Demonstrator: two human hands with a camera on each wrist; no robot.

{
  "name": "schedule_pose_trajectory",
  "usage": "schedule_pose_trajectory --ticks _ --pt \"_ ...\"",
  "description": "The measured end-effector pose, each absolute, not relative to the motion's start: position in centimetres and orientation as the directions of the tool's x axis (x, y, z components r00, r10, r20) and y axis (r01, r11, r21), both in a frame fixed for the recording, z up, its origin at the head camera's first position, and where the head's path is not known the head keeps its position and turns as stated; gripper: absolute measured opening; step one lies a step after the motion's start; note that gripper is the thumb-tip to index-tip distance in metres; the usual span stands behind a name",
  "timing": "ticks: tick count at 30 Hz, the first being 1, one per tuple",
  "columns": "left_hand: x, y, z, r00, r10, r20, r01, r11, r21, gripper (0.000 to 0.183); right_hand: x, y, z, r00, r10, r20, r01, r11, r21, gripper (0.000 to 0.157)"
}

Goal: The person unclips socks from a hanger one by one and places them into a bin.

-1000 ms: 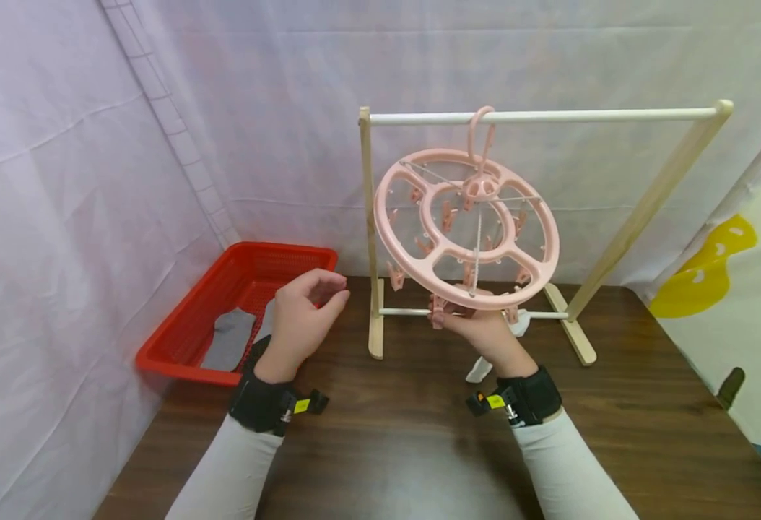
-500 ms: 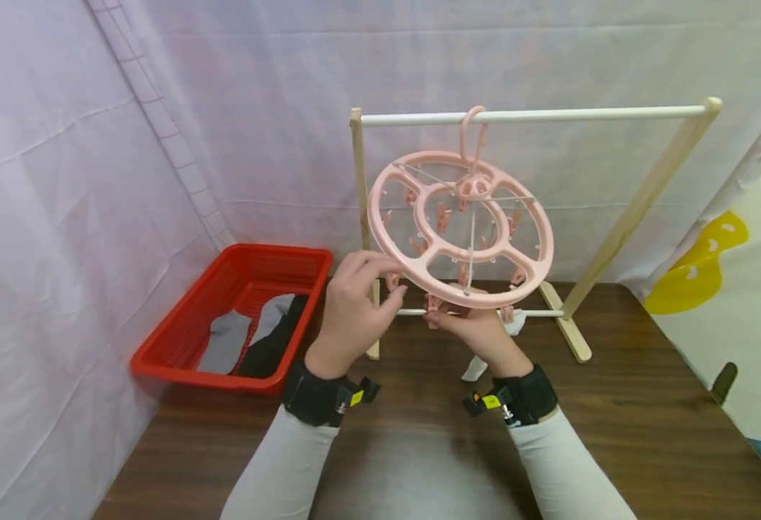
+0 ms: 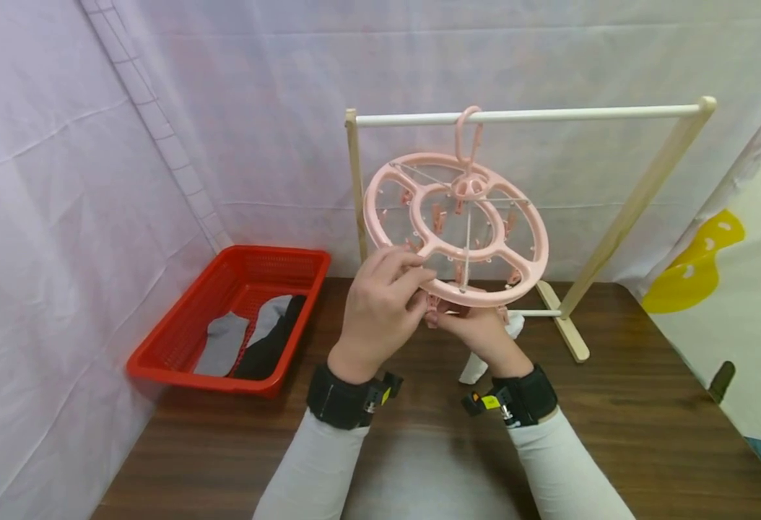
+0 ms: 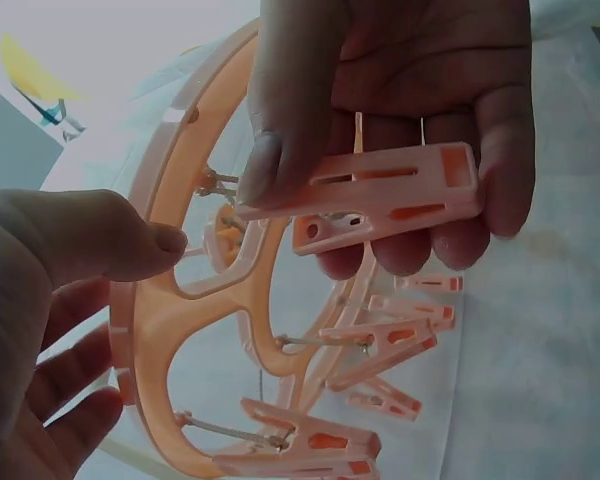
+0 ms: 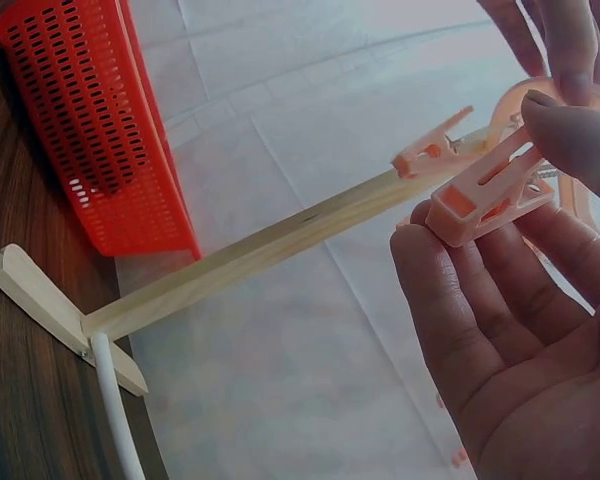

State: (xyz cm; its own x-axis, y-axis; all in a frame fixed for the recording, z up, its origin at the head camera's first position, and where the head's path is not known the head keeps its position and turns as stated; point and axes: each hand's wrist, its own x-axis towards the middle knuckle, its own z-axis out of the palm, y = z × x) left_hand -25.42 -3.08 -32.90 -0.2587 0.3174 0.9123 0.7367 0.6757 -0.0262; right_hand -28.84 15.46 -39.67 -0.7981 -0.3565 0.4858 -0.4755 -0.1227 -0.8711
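Note:
A pink round clip hanger [image 3: 478,297] hangs by its hook from the rack's white bar, its ring tilted toward me. My right hand [image 3: 484,336] is under the front rim and pinches one clothespin [image 4: 410,190], thumb on one side and fingers behind. At the front left of the ring is my left hand [image 3: 380,310], its fingers over the rim and its thumb below, holding it beside that clothespin. More clothespins [image 4: 385,350] dangle inside the ring. A white cloth piece [image 3: 474,370] shows below and behind my right hand, partly covered by it.
A red basket [image 3: 159,368] stands on the left with grey socks [image 3: 223,343] and a dark piece of cloth [image 3: 273,347] inside. The rack's wooden post [image 3: 640,209] and foot [image 3: 564,325] stand on the brown table [image 3: 647,404]. A yellow shape [image 3: 692,278] is at the right wall.
My left hand has moved right from beside the basket to the hanger's front rim, now close to my right hand. The right hand stays on the clothespin.

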Motion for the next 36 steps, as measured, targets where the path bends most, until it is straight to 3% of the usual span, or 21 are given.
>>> schedule_pose_trajectory --ticks 4,10,18,24,27,29,33,36 --pt "-25.6 -3.0 -33.1 -0.246 0.33 0.911 0.746 0.665 -0.04 0.015 -28.7 15.4 -39.7 -0.8 -0.353 0.486 -0.485 -0.096 -0.869 0.04" --pt "-25.8 -3.0 -33.3 -0.246 0.332 0.911 0.753 0.657 -0.036 0.014 -28.4 15.4 -39.2 -0.793 -0.374 0.481 -0.513 -0.018 -0.858 0.04" --pt "-25.6 -3.0 -33.7 -0.259 0.298 0.919 0.749 0.662 -0.004 0.012 -26.6 17.0 -37.2 -0.742 -0.568 0.357 -0.606 0.34 -0.719 0.072" --pt "-25.6 -2.9 -33.8 -0.258 0.257 0.931 0.747 0.664 0.023 0.012 -24.2 18.8 -34.8 -0.731 -0.654 0.196 -0.633 0.541 -0.554 0.048" --pt "-25.6 -3.0 -33.8 -0.261 0.241 0.935 0.753 0.657 0.041 0.012 -23.0 19.9 -33.5 -0.718 -0.667 0.198 -0.641 0.524 -0.56 0.039" --pt "-25.6 -3.0 -33.8 -0.26 0.234 0.937 0.758 0.651 0.047 0.012 -22.4 20.6 -32.8 -0.697 -0.66 0.279 -0.67 0.463 -0.58 0.034" --pt "-25.7 -2.9 -33.8 -0.257 0.224 0.94 0.766 0.64 0.057 0.012 -21.5 21.9 -32.0 -0.595 -0.541 0.594 -0.77 0.172 -0.614 0.031" --pt "-25.7 -2.9 -33.8 -0.258 0.216 0.942 0.767 0.639 0.063 0.013 -21.3 22.2 -31.6 -0.515 -0.329 0.792 -0.82 -0.083 -0.567 0.025"
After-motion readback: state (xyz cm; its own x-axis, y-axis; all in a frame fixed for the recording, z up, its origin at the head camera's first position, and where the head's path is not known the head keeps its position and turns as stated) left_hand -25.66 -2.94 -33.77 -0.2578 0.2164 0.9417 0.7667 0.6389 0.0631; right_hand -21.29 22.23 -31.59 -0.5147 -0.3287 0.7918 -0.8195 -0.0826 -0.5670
